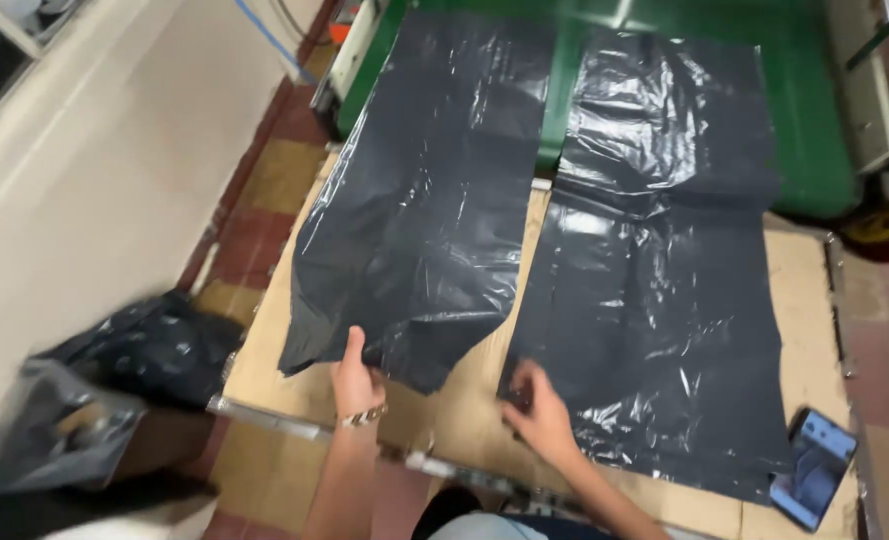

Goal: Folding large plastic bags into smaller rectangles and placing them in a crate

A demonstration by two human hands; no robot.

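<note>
Two stacks of dark grey plastic bags lie side by side, reaching from a green machine bed onto a wooden table [480,400]. My left hand [357,380] grips the near edge of the left stack [415,200], thumb on top. A bracelet is on that wrist. My right hand [537,405] rests with fingers on the near left corner of the right stack [655,260]; whether it pinches the plastic is unclear.
A phone [813,467] lies at the table's near right corner. A green machine [810,120] stands behind the table. Dark plastic bags [155,345] are heaped on the tiled floor at the left, beside a cream wall [115,150].
</note>
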